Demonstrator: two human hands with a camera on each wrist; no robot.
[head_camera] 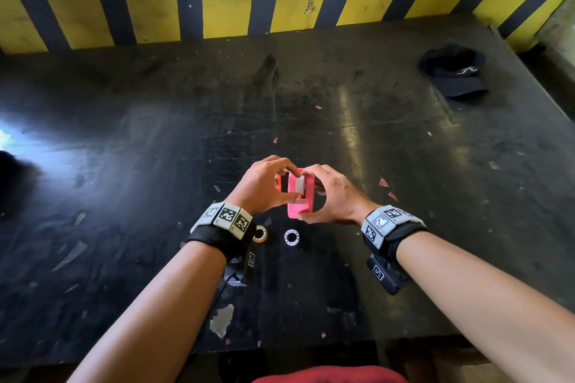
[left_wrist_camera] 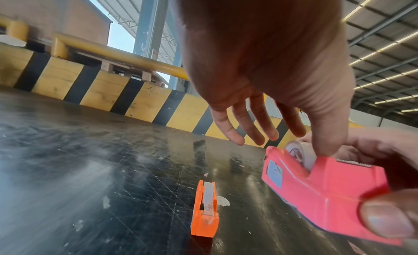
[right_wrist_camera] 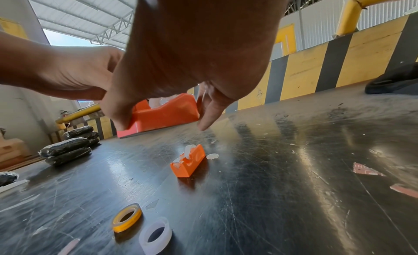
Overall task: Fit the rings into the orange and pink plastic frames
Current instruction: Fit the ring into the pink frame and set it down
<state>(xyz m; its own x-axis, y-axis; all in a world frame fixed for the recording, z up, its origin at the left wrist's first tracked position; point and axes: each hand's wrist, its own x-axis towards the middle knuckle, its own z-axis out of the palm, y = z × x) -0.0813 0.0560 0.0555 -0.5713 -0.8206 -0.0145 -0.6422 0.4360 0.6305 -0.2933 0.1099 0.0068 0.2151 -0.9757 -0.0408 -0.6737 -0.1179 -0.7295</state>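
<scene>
Both hands held the pink frame (head_camera: 299,194) above the tabletop (head_camera: 373,149): right hand (head_camera: 331,196) gripping it, left hand (head_camera: 264,185) pinching its clear ring (left_wrist_camera: 303,154); orange frame (left_wrist_camera: 204,212) alongside.

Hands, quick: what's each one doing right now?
Left hand: pinching the clear ring seated in the pink frame.
Right hand: gripping the pink frame, held above the table.

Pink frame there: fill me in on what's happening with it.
A person holds the pink frame off the black table with the right hand, while the left hand pinches a pale ring in its slot. The small orange frame already holds one. Two loose rings, yellow and white, lie nearby.
</scene>
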